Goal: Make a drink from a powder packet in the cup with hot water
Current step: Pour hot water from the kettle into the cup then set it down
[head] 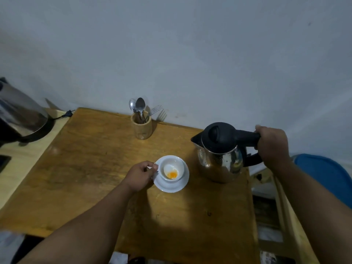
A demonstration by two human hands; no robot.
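A white cup [174,164] stands on a white saucer [171,186] in the middle of the wooden table [95,168]. Orange powder [172,175] lies in the cup's bottom. My left hand [140,176] pinches the cup's handle on its left side. To the right stands a steel kettle [219,161] with a black lid and black handle, spout pointing left. My right hand [271,147] is closed around the kettle's handle. I cannot tell whether the kettle rests on the table or hangs just above it. No powder packet shows.
A bamboo holder [142,127] with spoons and a fork stands at the table's back edge by the wall. A second steel kettle [21,119] sits on a lighter side surface at far left, with a black plug [67,113] beside it. A blue object [327,174] lies at the right.
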